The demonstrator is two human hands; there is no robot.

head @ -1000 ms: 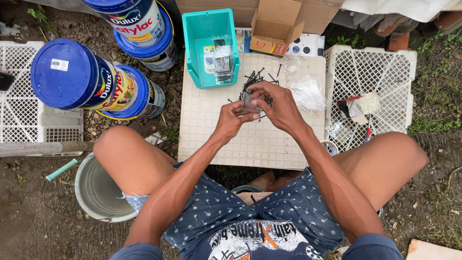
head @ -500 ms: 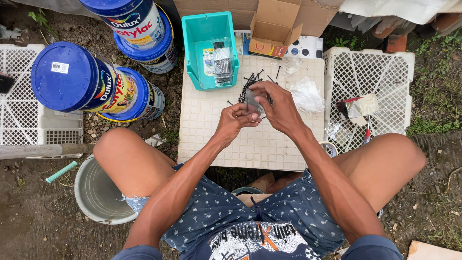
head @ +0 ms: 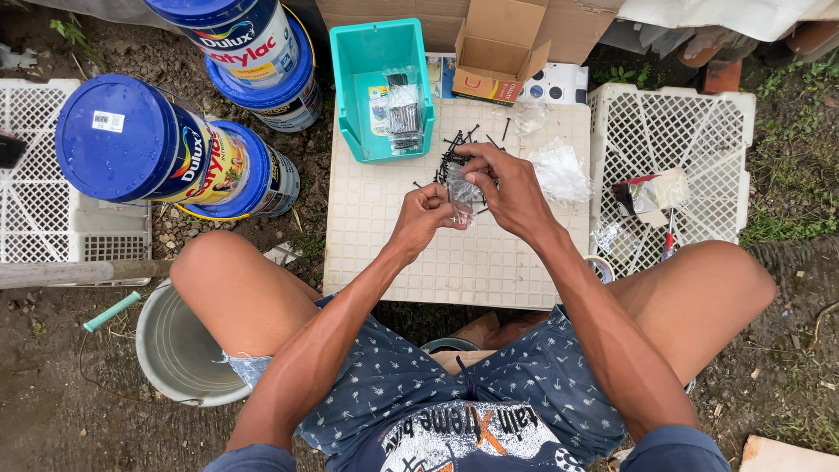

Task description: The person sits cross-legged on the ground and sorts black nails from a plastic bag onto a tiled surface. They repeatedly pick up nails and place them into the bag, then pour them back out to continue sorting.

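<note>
Pinching a small clear plastic bag (head: 461, 194) between them, the left hand (head: 426, 212) and right hand (head: 509, 188) meet above a cream plastic board (head: 454, 253) that serves as a low table. Fingers of both hands are curled tight on the bag, which appears to hold dark screws; its exact contents are hard to make out. Just beyond the fingertips, a loose pile of black screws (head: 456, 156) lies scattered on the board. Beyond and to the left of the hands stands a teal plastic bin (head: 381, 61) holding filled packets, and directly beyond them an open cardboard box (head: 498, 48). A heap of empty clear bags (head: 559, 170) rests just to the right of the right hand. Farther right sits a white lattice crate (head: 690, 140); far to the left, blue-lidded paint buckets (head: 140, 144) are stacked on the dirt. A grey bucket (head: 179, 350) stands beside the person's left knee.
</note>
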